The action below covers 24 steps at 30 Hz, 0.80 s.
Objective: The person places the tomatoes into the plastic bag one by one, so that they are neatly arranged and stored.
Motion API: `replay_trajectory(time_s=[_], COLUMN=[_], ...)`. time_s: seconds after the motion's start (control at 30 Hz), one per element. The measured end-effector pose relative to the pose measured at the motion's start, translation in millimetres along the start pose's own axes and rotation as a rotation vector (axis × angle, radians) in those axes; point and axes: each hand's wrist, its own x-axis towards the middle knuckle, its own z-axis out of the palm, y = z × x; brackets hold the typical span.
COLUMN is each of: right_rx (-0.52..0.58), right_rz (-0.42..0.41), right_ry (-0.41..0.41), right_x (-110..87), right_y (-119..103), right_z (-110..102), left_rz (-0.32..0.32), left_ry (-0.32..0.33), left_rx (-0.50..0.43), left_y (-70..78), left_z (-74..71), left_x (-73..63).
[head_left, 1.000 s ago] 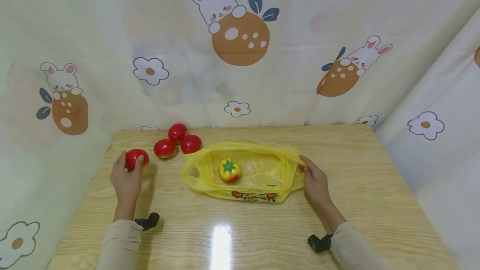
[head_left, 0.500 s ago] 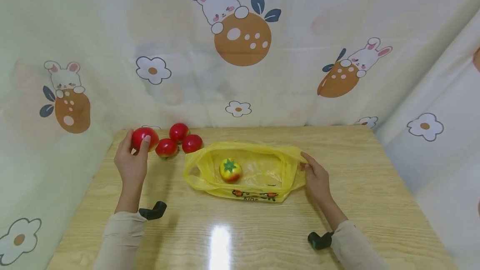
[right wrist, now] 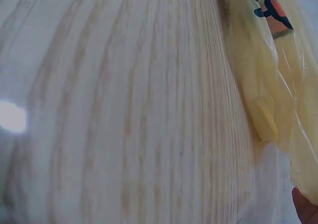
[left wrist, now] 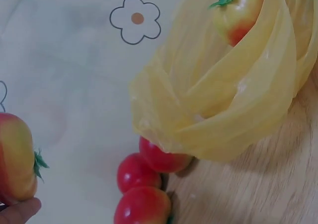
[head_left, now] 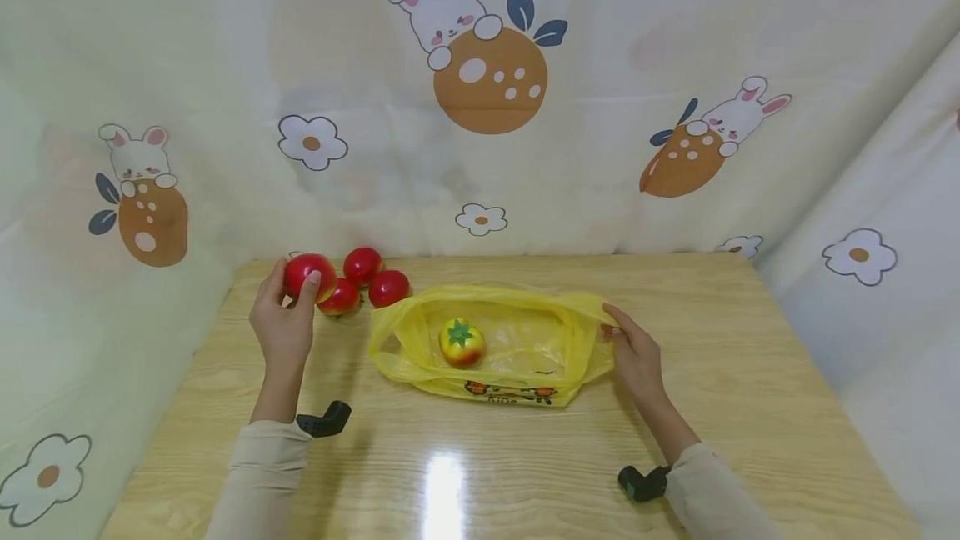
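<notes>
My left hand holds a red tomato up off the table, thumb on the near side and fingers behind. The left wrist view shows this tomato with yellow-red skin and a green leafy top, a fingertip under it. A yellow plastic bag lies with its mouth spread wide. Inside it, toward the left, sits one yellow-red tomato, green top facing up. My right hand pinches the bag's right edge; the right wrist view shows one fingertip at the yellow plastic.
Three more red tomatoes cluster at the table's back left, beside the bag's left handle. The wooden table backs onto a curtain printed with rabbits and flowers. Black wrist devices stick out from both sleeves.
The left hand has raised its tomato off the table at the far left and carried it right, now overlapping the other tomatoes in view. The right hand and bag stay nearly still.
</notes>
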Motion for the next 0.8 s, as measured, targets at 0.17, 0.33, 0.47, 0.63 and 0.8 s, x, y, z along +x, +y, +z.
replay_trajectory(time_s=[0.17,0.33,0.47,0.63,0.8], right_rx=[-0.013,-0.008,0.026,0.05,0.038], right_rz=[-0.005,-0.003,-0.006,-0.032,-0.05], right_ry=[0.014,0.014,0.015,0.023,0.025], right_x=[0.9,-0.1,-1.9,-3.7,-4.2], right_y=[0,2,0,0,3], right_z=[2,3,5,8,11], left_rz=[0.011,0.014,0.019,0.025,0.049], left_ry=[-0.022,-0.048,-0.054,-0.045,-0.078], left_rx=[0.005,0.004,-0.009,-0.043,-0.08], left_y=[8.0,12.8,16.0,23.6,33.6], left_z=[4.2,11.8,16.3,24.7,37.0], left_x=[-2.8,-5.4,-6.1,-7.5,-10.5])
